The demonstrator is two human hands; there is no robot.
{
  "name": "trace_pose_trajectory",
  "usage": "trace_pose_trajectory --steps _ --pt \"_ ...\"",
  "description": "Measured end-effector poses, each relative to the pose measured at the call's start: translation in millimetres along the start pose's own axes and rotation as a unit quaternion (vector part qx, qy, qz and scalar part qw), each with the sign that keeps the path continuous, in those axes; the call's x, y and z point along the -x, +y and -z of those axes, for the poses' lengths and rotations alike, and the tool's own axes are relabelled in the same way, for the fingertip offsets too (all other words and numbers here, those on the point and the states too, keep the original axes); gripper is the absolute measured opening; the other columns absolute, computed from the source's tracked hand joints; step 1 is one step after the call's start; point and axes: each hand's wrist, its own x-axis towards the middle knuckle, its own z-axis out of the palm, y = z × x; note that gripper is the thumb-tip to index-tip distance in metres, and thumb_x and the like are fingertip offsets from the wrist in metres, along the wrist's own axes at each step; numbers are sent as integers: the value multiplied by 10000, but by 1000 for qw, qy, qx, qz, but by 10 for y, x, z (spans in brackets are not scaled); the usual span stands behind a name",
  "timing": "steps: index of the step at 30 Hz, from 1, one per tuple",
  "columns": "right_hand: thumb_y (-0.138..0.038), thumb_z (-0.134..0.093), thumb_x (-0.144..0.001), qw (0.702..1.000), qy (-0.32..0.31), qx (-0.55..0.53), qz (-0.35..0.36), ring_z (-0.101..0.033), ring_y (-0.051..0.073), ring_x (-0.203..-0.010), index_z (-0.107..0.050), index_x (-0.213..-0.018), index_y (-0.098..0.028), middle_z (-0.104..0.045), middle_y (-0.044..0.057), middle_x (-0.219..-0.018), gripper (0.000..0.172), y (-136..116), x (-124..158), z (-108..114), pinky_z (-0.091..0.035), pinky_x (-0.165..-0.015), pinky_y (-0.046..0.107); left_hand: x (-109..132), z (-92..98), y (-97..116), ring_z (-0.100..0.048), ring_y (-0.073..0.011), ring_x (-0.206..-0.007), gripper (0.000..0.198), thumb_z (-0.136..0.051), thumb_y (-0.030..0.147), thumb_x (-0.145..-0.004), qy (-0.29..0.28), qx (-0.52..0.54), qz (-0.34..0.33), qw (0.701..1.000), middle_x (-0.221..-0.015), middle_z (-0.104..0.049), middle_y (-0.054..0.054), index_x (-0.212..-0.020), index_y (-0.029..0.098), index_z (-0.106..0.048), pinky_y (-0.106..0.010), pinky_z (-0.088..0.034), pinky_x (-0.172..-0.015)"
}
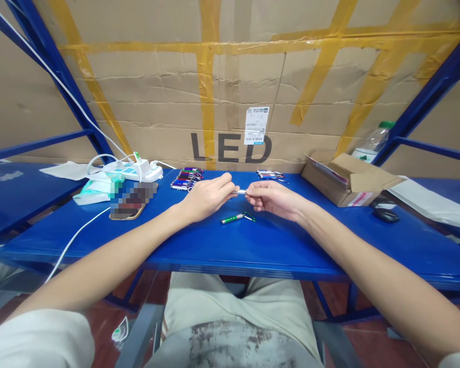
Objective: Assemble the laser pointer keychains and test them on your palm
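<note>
My left hand (pixel 213 197) and my right hand (pixel 271 198) meet above the middle of the blue table. Between their fingertips they pinch a small silver cylinder (pixel 242 192), one hand at each end. Fingers hide most of it, so its full shape cannot be made out. Just below on the tabletop lies a green keychain flashlight (pixel 233 219) with a green carabiner clip, touched by neither hand. Behind my left hand is a row of similar pen-shaped flashlights (pixel 186 179) in several colours. A smaller group of such flashlights (pixel 270 175) rests behind my right hand.
On the left are a phone (pixel 132 204), a white power strip (pixel 136 168) with cables and a green-white packet (pixel 99 188). An open cardboard box (pixel 348 179), a black mouse (pixel 385 213) and a plastic bottle (pixel 375 140) stand right. A large taped carton (pixel 168 102) walls off the back.
</note>
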Motion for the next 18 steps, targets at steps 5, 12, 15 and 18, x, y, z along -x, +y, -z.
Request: trace_pose_trajectory --steps 5,12,15,18 --pt "-661 -827 -870 975 54 178 123 -548 141 -641 -664 -833 -211 -700 13 -791 480 98 -88 43 -470 -652 319 10 -27 -60 -696 -192 -917 319 -502 413 -1166 -57 166 93 980 -1058 -687 -76 -1201 198 -734 -300 -542 -807" --pt "-414 -571 -1075 865 88 423 253 -640 213 -798 -652 -934 -235 -736 42 -898 241 134 -50 66 -468 -765 352 1 -107 -102 -698 -221 -989 357 -504 406 -1152 -103 265 146 947 -1067 -740 -84 -1165 183 -783 -350 -530 -911" --pt "-376 -565 -1077 838 81 462 277 -656 231 -855 -668 -978 -242 -750 54 -954 195 131 -35 80 -468 -806 357 3 -134 -142 -699 -213 -942 378 -515 434 -1138 -115 315 169 927 -1009 -754 -74 -1117 177 -791 -342 -529 -902" --pt "-364 -606 -1060 834 77 465 287 -667 238 -867 -680 -1026 -249 -763 61 -1004 141 151 -52 99 -479 -817 359 -7 -138 -176 -687 -196 -871 403 -545 468 -1114 -127 363 205 900 -932 -758 -62 -1051 159 -796 -322 -529 -868"
